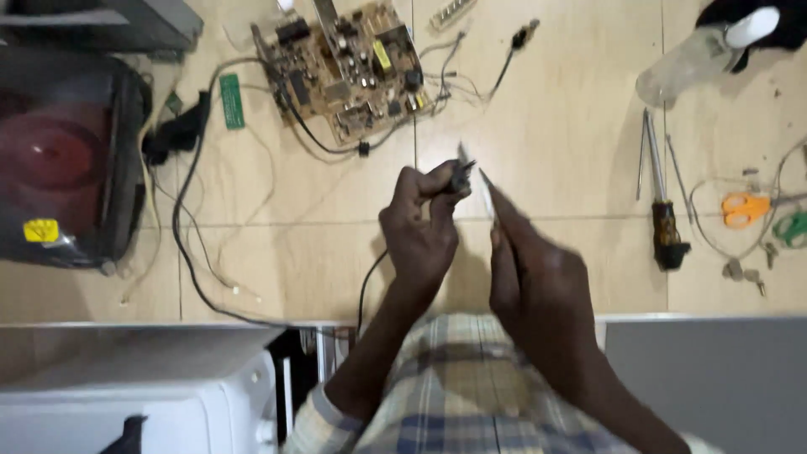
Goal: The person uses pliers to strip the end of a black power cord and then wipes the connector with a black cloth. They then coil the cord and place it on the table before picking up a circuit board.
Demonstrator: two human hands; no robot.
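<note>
Clearly light and limp, the black cable (pixel 367 286) hangs from the left hand (pixel 418 235), its fingers pinched on the stiff cable end (pixel 460 176) over the floor (pixel 563 126). Right hand (pixel 538 286) fingers grip a thin, sharp-looking blade (pixel 485 187) beside it.

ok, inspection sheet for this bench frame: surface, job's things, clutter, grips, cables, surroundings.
surface: tiled floor, pale, bare patches between parts.
job's things: small dark part on a black cable; thin pale blade.
clutter: circuit board, screwdriver, orange scissors, clear bottle.
grips: left hand shut on the small dark part; right hand shut on the blade.
cables: loose wires trail from the board.
surroundings: dark appliance, white casing.
</note>
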